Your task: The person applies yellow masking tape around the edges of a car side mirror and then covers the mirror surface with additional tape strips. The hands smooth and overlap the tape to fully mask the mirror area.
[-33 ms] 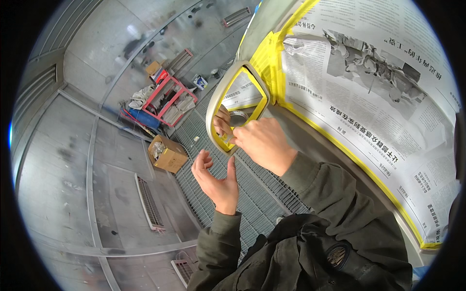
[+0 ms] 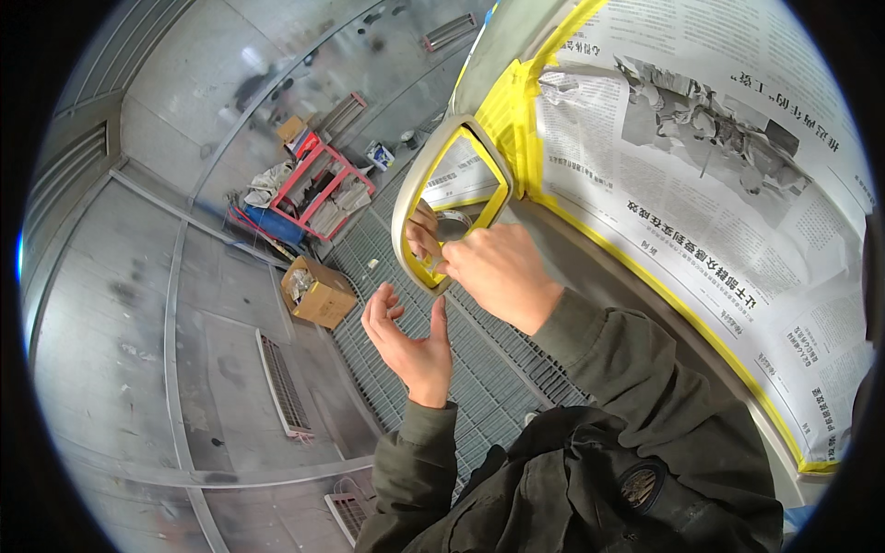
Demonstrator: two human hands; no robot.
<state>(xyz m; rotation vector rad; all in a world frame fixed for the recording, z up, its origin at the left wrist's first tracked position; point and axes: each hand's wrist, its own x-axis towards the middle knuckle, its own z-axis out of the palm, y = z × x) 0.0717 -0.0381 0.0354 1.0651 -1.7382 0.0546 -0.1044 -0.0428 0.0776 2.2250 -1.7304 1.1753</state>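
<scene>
The right hand presses pinched fingertips onto yellow tape at the near edge of the grey mirror, left of the newspaper, while the left hand hovers just below, fingers loosely spread, holding nothing.

An open brown cardboard box sits on the floor at the left edge of the metal floor grating, flaps up, pale scraps inside. Behind it, on top of the red rack, there's a smaller tan carton beside a red package. Further back, near the grating's far edge, a small white-and-blue container rests. No screens or signs show.
</scene>
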